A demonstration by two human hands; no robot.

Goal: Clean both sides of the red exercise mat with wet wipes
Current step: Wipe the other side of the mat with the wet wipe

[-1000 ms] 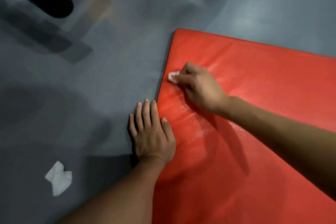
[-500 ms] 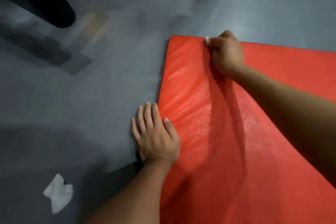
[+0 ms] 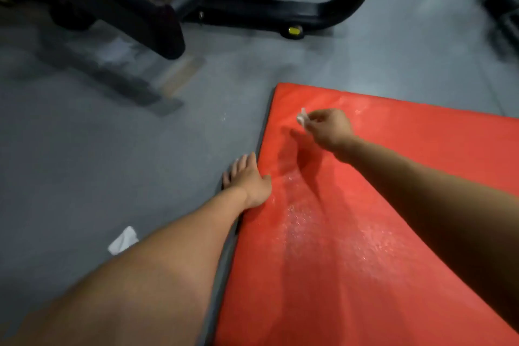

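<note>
Red exercise mat (image 3: 393, 233) flat on grey floor (image 3: 112, 163). My right hand (image 3: 331, 128) hovers near its far left corner, fingers pinching a small wet wipe (image 3: 302, 118). My left hand (image 3: 248, 182) lies flat, fingers straight, across the mat's left edge. Crumpled wipe (image 3: 123, 240) on floor beside my left forearm.

Left hand (image 3: 248, 182) flat, fingers straight, arm extended; right hand (image 3: 330, 128) raised, fingertips pinched together, forearm reaching forward.
</note>
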